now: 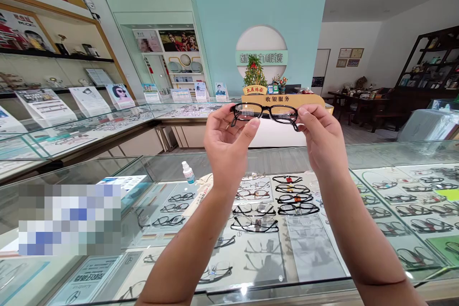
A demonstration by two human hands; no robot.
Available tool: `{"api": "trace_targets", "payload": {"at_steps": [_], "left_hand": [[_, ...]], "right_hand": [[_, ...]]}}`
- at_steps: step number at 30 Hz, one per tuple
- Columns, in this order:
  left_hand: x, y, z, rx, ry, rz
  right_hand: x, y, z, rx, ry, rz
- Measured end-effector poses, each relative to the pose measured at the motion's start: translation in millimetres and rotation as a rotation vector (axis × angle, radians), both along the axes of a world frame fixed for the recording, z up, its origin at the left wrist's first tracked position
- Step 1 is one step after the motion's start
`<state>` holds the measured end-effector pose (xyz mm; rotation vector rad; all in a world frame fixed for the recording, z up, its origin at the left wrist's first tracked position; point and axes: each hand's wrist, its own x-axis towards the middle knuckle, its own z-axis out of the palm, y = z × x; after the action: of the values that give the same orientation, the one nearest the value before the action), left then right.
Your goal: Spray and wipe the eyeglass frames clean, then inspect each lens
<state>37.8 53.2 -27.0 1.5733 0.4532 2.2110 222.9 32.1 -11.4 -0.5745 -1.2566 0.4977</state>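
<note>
A pair of black-framed eyeglasses (266, 111) is held up at about chest height or higher, above the glass display counter. My left hand (229, 136) grips its left end, the thumb lying near the lower rim and bridge. At the other end, my right hand (320, 129) pinches the frame by the hinge with thumb and forefinger. The temples look folded behind the lenses, with dark tips showing below the rims. Both lenses carry a grid-like pattern, printed or reflected; which one I cannot tell.
Below my arms, the glass counter (258, 260) shows rows of eyeglasses (297, 209). A small white spray bottle (188, 172) and a pale cloth (201, 196) lie left of my left forearm. Display cards (86, 103) line another showcase. A cashier desk (283, 100) stands ahead.
</note>
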Motion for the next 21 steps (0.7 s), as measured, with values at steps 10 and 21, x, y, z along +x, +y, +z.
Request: {"api": "trace_targets", "payload": {"at_steps": [10,21], "left_hand": [[-6.4,11.2,-0.3,-0.125,-0.026,-0.217],[-7.9,2.9,10.6,-0.697,-0.02,-0.927]], "right_hand": [[-0.3,-1.9,0.3,0.045,-0.025,0.01],[-8.8,-7.9,1.6,0.361,-0.426,-0.19]]}}
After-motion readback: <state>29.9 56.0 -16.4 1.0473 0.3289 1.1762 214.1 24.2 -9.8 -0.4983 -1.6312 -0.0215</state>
